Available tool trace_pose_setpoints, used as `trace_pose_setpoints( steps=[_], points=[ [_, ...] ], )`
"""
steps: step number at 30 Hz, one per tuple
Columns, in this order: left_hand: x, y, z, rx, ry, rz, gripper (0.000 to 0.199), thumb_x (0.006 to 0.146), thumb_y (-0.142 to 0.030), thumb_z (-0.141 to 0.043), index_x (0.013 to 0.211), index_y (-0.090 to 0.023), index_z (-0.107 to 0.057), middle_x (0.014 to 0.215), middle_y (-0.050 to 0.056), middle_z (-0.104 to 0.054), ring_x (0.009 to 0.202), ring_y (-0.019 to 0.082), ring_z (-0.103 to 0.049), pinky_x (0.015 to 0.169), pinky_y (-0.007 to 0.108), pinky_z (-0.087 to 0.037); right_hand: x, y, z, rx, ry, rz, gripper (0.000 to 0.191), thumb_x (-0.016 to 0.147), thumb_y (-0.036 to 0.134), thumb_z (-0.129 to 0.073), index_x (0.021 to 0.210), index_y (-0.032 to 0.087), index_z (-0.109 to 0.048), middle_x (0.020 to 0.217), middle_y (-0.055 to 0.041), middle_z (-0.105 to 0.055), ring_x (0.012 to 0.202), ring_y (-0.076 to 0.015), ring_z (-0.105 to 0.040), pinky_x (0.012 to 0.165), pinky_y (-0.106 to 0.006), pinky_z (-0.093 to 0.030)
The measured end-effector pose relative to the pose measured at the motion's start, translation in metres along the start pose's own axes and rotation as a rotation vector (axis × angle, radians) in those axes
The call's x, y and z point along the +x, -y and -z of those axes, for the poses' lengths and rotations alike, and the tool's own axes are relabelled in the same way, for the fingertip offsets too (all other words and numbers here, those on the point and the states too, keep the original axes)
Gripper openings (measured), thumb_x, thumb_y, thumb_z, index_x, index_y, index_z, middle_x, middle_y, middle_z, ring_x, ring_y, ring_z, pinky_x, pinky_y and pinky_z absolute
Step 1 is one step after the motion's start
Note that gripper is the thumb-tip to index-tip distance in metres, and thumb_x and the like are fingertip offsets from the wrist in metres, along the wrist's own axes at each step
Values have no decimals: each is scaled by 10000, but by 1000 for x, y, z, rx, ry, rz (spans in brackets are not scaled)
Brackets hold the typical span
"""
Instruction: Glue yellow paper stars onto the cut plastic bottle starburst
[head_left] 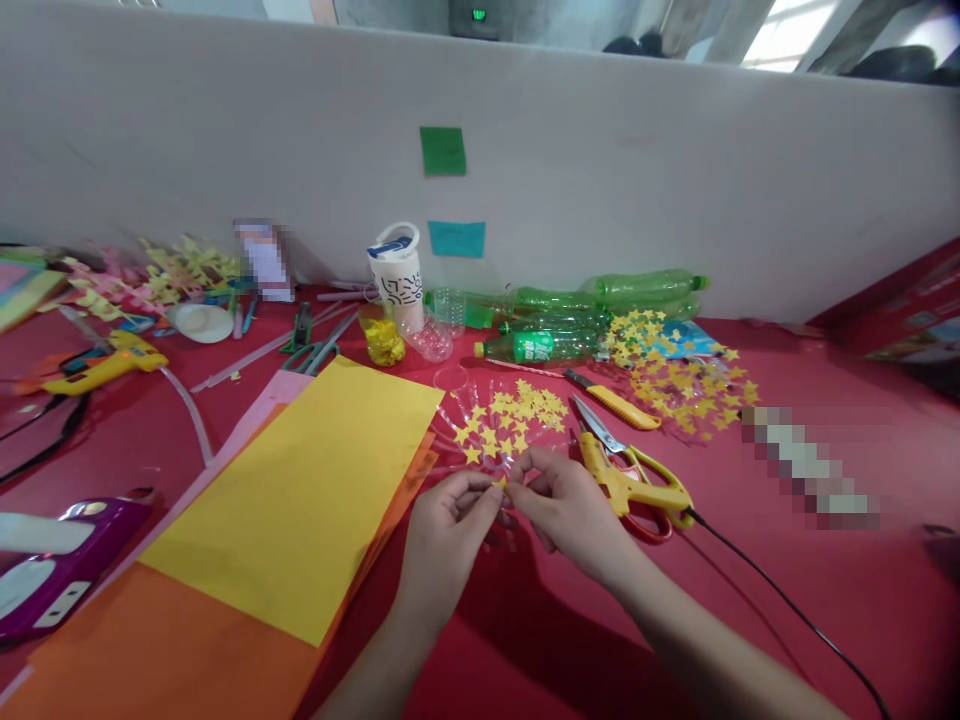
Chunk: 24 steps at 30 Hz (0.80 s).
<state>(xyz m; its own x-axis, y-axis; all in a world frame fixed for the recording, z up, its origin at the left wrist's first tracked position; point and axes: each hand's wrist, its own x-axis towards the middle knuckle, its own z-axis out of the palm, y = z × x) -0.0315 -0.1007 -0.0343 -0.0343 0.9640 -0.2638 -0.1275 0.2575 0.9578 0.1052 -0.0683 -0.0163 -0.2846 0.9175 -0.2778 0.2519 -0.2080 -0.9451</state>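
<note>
Between the fingertips of both hands is a small yellow star [500, 484]. My left hand [448, 530] pinches it from the left, thumb against the fingers. From the right, the thumb and fingers of my right hand [559, 500] close on it too. Just beyond them, many yellow stars [525, 408] lie on a piece of clear plastic cut into strips, whose lower part the hands partly hide. Right of my right hand lie a yellow glue gun [630, 490] with a black cord and open scissors [598, 425].
Yellow sheets [300, 490] lie over orange ones at left on the red table [555, 630]. Green bottles [547, 346], a white cup [397, 285] and a yellow cutter [622, 403] lie or stand behind. Another glue gun [112, 367] and a purple device [75, 560] are far left.
</note>
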Motion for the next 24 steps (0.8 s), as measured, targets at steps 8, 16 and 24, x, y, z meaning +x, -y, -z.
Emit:
trace_pose_setpoints(
  steps=[8,16,24],
  points=[
    [5,-1,-2,-9,-26,4,140,762,-284,-635,738,-148,-657,622,20,-685,569,131,-648,524,207,-534,-1,0,0,-67,-16,-4,92,732,147,-518,680,220,-499,388,114,-422,308,-56,-343,317,-155,-226],
    [9,-2,-1,-22,-42,28,163,744,-305,-663,716,-144,-653,590,13,-682,532,119,-637,525,199,-532,-1,3,2,-175,-19,27,57,756,171,-509,732,219,-528,418,105,-444,334,-58,-371,346,-157,-255],
    [10,1,2,-16,-41,16,175,757,-311,-656,721,-140,-647,602,14,-688,531,123,-645,542,219,-548,-6,0,5,-344,-30,111,101,804,214,-489,830,218,-586,442,94,-453,342,-58,-383,383,-178,-214]
  ],
)
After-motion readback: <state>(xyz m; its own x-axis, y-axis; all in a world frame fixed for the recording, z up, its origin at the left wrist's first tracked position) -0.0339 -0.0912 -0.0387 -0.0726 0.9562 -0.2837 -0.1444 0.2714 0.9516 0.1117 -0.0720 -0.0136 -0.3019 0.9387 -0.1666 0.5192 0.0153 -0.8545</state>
